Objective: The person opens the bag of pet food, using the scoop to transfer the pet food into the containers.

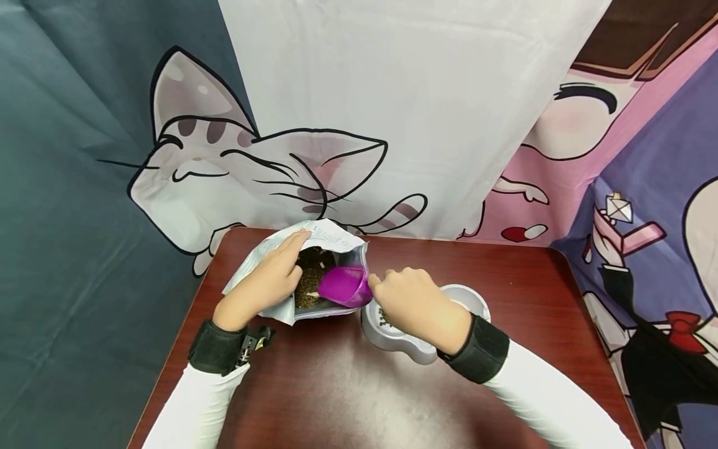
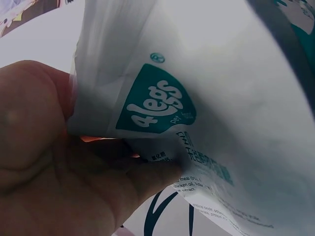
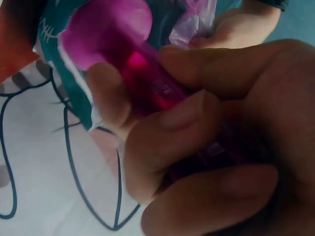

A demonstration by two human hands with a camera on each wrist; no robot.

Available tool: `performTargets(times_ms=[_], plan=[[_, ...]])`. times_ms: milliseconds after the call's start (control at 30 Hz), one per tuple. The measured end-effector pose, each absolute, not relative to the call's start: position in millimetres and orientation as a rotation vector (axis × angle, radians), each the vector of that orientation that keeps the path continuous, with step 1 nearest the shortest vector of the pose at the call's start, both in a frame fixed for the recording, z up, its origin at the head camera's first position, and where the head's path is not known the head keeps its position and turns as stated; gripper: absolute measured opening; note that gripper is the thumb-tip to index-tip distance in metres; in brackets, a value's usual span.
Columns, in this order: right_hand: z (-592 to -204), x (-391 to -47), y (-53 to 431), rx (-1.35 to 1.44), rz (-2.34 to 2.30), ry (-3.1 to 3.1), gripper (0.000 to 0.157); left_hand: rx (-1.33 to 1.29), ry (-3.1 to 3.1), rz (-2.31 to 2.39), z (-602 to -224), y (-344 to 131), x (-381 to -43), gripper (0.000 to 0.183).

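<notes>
In the head view my left hand (image 1: 270, 278) grips the edge of a white pet food bag (image 1: 331, 236), holding its mouth open. The left wrist view shows the bag wall (image 2: 221, 93) with a teal "4legs" logo, its edge between thumb and fingers. Brown kibble (image 1: 310, 282) lies inside the bag. My right hand (image 1: 415, 307) holds a purple scoop (image 1: 343, 287) by its handle, with the scoop's bowl within the bag's mouth. In the right wrist view the fingers wrap round the scoop handle (image 3: 157, 88).
A grey-white double pet bowl (image 1: 387, 337) stands on the reddish-brown table (image 1: 527, 293), partly under my right hand; some pellets (image 1: 384, 317) lie in its left side. A cloth backdrop (image 1: 426, 112) with cartoon cats hangs right behind the table's far edge.
</notes>
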State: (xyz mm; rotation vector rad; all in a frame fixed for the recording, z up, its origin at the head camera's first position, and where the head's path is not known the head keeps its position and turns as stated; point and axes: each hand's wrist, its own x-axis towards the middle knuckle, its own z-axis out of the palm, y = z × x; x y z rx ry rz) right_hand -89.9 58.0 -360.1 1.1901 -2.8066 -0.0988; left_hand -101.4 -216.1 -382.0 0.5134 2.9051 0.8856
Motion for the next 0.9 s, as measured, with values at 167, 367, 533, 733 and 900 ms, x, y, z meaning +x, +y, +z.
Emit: performTargets(times_ms=[167, 367, 533, 733, 900], plan=[[-360, -95, 43, 1.17, -0.087, -2.889, 0.009, 0.5, 2.885, 0.902, -382, -215, -102, 0.064], [-361, -101, 31, 1.104, -0.082, -2.995, 0.005, 0.501, 2.885, 0.898, -382, -214, -102, 0.064], [-368, -102, 22, 1.074, -0.022, -2.975, 0.011, 0.497, 2.884, 0.894, -382, -214, -102, 0.065], [-380, -105, 14, 0.998, 0.027, -2.991, 0.019, 0.523, 2.884, 0.875, -383, -213, -101, 0.064], [-387, -105, 9, 0.958, 0.047, -2.982, 0.018, 0.535, 2.898, 0.875, -382, -213, -101, 0.063]])
